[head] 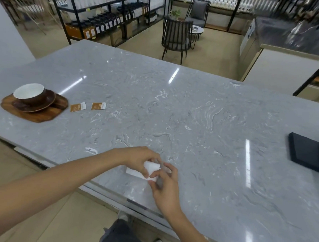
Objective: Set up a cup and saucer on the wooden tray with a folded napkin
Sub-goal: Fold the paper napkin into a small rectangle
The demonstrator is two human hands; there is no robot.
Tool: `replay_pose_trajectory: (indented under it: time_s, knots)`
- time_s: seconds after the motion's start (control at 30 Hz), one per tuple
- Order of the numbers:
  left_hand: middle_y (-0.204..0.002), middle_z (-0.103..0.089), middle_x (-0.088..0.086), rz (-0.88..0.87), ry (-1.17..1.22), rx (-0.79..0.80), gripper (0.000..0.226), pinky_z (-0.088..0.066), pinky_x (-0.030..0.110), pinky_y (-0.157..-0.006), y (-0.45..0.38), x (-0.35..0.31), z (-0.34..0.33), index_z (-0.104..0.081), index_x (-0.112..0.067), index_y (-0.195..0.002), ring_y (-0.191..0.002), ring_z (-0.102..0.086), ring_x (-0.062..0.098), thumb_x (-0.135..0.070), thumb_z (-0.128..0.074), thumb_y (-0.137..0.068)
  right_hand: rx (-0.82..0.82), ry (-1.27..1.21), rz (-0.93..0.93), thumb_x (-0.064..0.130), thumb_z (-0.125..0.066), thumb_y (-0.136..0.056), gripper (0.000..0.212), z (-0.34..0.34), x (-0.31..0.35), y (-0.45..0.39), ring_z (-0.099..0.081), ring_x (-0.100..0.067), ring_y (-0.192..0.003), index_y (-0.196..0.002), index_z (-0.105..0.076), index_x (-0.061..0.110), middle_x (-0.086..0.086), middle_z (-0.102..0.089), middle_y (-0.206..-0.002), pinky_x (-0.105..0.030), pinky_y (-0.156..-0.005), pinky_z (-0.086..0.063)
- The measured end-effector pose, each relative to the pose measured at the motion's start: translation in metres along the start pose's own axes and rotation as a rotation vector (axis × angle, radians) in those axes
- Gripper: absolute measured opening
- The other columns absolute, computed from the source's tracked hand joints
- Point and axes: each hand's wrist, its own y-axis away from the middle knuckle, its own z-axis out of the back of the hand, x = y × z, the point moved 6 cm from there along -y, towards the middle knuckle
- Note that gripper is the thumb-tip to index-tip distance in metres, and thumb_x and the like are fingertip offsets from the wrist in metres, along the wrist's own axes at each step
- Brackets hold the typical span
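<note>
napkin [141,172]: lying on the marble surface [192,113] near the front edge, being folded, well apart from the tray
left hand [138,159]: fingers pinching the raised flap
right hand [164,183]: fingers pinching the near corner
feel: looking thin, floppy and super light, so I'm guessing edges and corners are best to grip
wooden tray [43,116]: sitting far left, already carrying saucer [50,102] and cup [29,94]

No legible text, even on sachets [78,106].
</note>
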Motion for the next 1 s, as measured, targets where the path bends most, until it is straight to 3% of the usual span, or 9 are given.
replay_pose_trajectory:
  time_s: [0.13,0.23,0.3,0.4,0.5,0.63,0.73,0.87,1.0]
  knots:
    - [-0.112,-0.067,-0.007,-0.040,0.056,-0.054,0.060,-0.047,0.030,-0.083,-0.001,-0.001,-0.001,-0.057,-0.035,-0.133,-0.096,-0.060,0.011,-0.024,-0.081,-0.079,-0.065,-0.197,-0.100,-0.003,-0.074,-0.084,0.057,0.011,0.006,-0.001,-0.060,-0.006,-0.114,-0.109,-0.048,0.041,0.007,-0.049,-0.126,-0.012,-0.096,-0.049]
    - [-0.126,-0.066,-0.011,-0.038,0.214,-0.201,0.059,-0.052,0.031,-0.090,0.013,0.002,0.003,-0.056,-0.043,-0.134,-0.107,-0.063,0.012,-0.025,-0.078,-0.082,-0.108,-0.486,-0.178,-0.001,-0.074,-0.089,0.048,0.019,0.008,-0.004,-0.066,0.003,-0.108,-0.112,-0.052,0.035,0.008,-0.065,-0.120,-0.009,-0.086,-0.053]
    - [-0.129,-0.064,-0.013,-0.027,0.383,-0.315,0.053,-0.054,0.034,-0.096,0.026,0.004,0.008,-0.061,-0.039,-0.132,-0.113,-0.063,0.010,-0.022,-0.079,-0.085,-0.112,-0.564,-0.220,0.010,-0.075,-0.091,0.035,0.021,0.011,-0.006,-0.067,0.002,-0.108,-0.112,-0.058,0.032,0.011,-0.068,-0.117,-0.011,-0.088,-0.053]
    - [-0.119,-0.071,-0.008,-0.001,0.625,-0.471,0.037,-0.057,0.041,-0.094,0.047,0.010,0.013,-0.070,-0.029,-0.120,-0.108,-0.068,0.015,-0.019,-0.080,-0.086,0.044,-0.658,-0.243,0.029,-0.074,-0.093,0.028,0.012,0.024,-0.009,-0.069,0.000,-0.107,-0.119,-0.064,0.029,0.011,-0.074,-0.116,-0.015,-0.085,-0.056]
    - [-0.110,-0.073,-0.004,0.059,0.805,-0.636,0.032,-0.059,0.041,-0.089,0.072,0.020,0.016,-0.073,-0.031,-0.111,-0.103,-0.070,0.020,-0.024,-0.084,-0.082,0.222,-0.683,-0.261,0.030,-0.077,-0.090,0.039,-0.005,0.041,-0.007,-0.071,-0.005,-0.104,-0.124,-0.061,0.031,0.009,-0.075,-0.116,-0.019,-0.079,-0.058]
    - [-0.104,-0.073,0.006,0.136,0.973,-0.828,0.037,-0.063,0.049,-0.078,0.108,0.042,0.012,-0.073,-0.031,-0.104,-0.099,-0.072,0.029,-0.036,-0.088,-0.070,0.268,-0.661,-0.276,0.023,-0.080,-0.088,0.037,-0.020,0.060,-0.011,-0.073,-0.014,-0.101,-0.120,-0.063,0.030,0.001,-0.074,-0.115,-0.036,-0.085,-0.063]
    - [-0.101,-0.073,0.005,0.205,1.020,-0.908,0.029,-0.063,0.051,-0.074,0.135,0.062,0.005,-0.070,-0.030,-0.101,-0.095,-0.073,0.028,-0.029,-0.087,-0.077,0.293,-0.725,-0.318,0.022,-0.082,-0.085,0.035,-0.034,0.075,-0.016,-0.074,-0.015,-0.099,-0.116,-0.068,0.027,0.000,-0.073,-0.116,-0.035,-0.079,-0.064]
    - [-0.097,-0.073,0.009,0.292,1.052,-1.010,0.022,-0.063,0.038,-0.062,0.177,0.090,0.000,-0.067,-0.028,-0.094,-0.086,-0.071,0.022,-0.031,-0.084,-0.081,0.278,-0.728,-0.303,0.019,-0.084,-0.083,0.027,-0.057,0.099,-0.025,-0.074,-0.022,-0.103,-0.108,-0.072,0.022,-0.005,-0.073,-0.116,-0.030,-0.074,-0.062]
    - [-0.091,-0.071,0.017,0.303,1.198,-1.051,0.014,-0.060,0.034,-0.059,0.226,0.119,-0.014,-0.068,-0.016,-0.092,-0.081,-0.068,0.021,-0.027,-0.077,-0.089,0.251,-0.714,-0.249,0.016,-0.082,-0.084,0.022,-0.083,0.131,-0.034,-0.071,-0.021,-0.108,-0.104,-0.073,0.020,-0.006,-0.074,-0.115,-0.029,-0.077,-0.061]
